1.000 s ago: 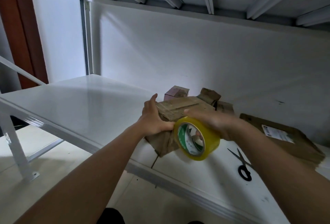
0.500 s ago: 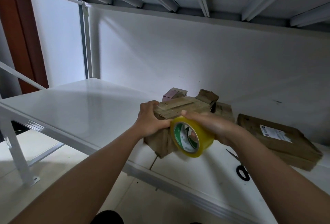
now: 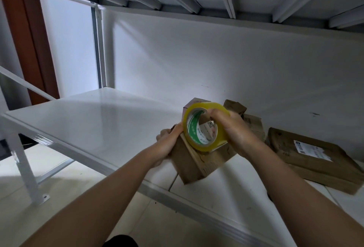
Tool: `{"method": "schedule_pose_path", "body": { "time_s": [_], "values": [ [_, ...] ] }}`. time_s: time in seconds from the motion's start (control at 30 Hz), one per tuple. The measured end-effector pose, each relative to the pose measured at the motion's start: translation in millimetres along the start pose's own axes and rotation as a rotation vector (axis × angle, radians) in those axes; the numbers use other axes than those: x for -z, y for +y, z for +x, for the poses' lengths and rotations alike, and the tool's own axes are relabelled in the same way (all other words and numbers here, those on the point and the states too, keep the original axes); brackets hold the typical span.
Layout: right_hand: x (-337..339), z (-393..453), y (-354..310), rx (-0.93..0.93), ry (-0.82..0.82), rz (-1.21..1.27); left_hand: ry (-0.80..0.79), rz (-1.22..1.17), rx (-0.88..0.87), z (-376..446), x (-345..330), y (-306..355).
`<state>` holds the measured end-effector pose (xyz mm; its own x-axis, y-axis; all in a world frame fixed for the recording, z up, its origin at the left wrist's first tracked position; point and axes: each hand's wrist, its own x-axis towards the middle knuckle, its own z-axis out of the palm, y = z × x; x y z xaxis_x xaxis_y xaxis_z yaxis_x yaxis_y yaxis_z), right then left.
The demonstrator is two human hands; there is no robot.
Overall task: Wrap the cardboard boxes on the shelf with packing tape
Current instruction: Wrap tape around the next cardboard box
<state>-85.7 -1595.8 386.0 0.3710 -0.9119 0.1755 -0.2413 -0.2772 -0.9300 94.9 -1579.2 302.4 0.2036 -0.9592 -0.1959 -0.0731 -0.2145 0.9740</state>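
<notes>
Shelf [image 3: 82,120]: one white metal deck, bare at its left half, carrying all items toward the right.

Left hand [image 3: 169,141]: one; fingers curled round the left edge of the box in work, steadying it.

Cardboard box in work [image 3: 197,165]: one, small, tilted on the shelf near the front edge. Judged light and fairly stiff, though its worn skin may dent; best held at opposite edges, clear of the tape path.

Packing tape [image 3: 204,126]: one yellow roll with green-printed core, held upright over the top of the box. Light, rigid ring; slick outside, sticky at the free end. Grip through the core.

Right hand [image 3: 234,130]: one; fingers hooked through the core, clamped on the roll.

Further boxes [image 3: 254,128]: apparently three small ones behind the hands, largely hidden, count uncertain.

Flat parcel [image 3: 315,160]: one, labelled, lying just right of the group.
</notes>
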Motion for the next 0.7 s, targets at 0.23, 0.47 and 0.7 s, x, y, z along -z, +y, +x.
{"method": "schedule_pose_path", "body": {
  "time_s": [0.23,0.47,0.7],
  "values": [
    [3.5,7.2,10.7,0.026,-0.002,0.037,-0.204,-0.011,0.163,-4.2,69.8,27.0],
    [-4.2,6.4,7.4,0.046,-0.057,0.013,-0.081,0.312,0.094,11.7,24.4,64.7],
    [-2.1,-5.3,28.8,0.036,-0.008,0.211,-0.125,0.493,0.133,19.2,8.1,69.9]
  ]
}}
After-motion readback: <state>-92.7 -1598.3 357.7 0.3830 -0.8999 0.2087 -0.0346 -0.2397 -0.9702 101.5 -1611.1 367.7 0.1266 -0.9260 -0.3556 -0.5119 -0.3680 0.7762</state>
